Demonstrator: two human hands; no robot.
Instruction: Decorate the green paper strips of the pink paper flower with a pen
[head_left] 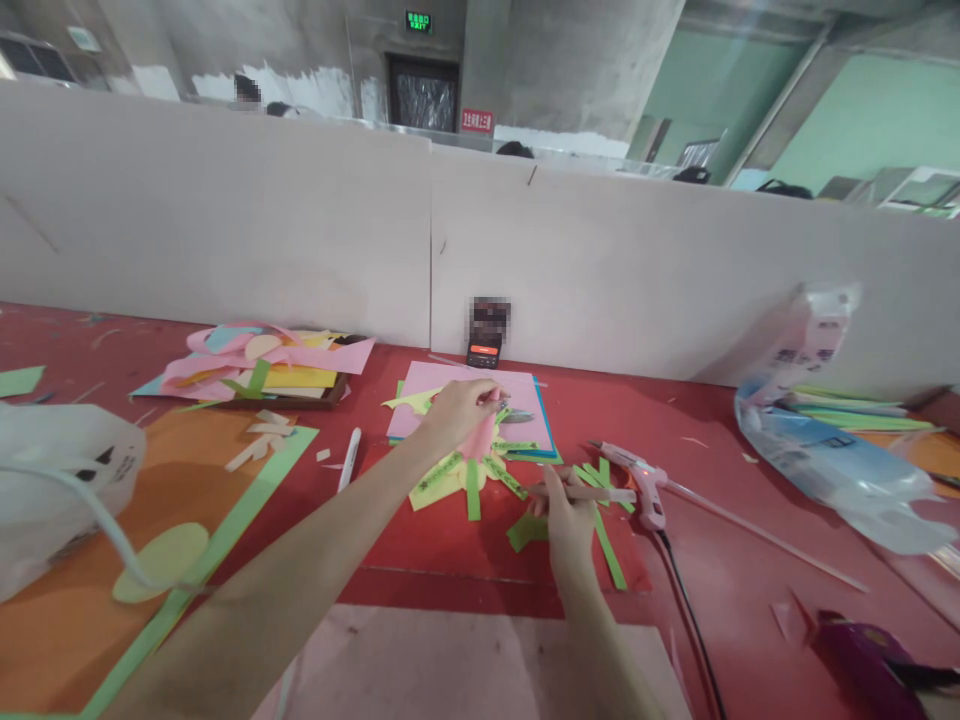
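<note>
The paper craft [472,478], yellow with dark-marked green strips fanned round a pink middle, sits left of the glue gun [646,480]; left hand [463,407] pinches its pink top; right hand [568,508] grips a pen-like stick [600,493].

Phone [485,340] behind paper craft [478,443] — seemingly against partition [607,270], glue gun [645,480] right, marker [349,460] left
</note>
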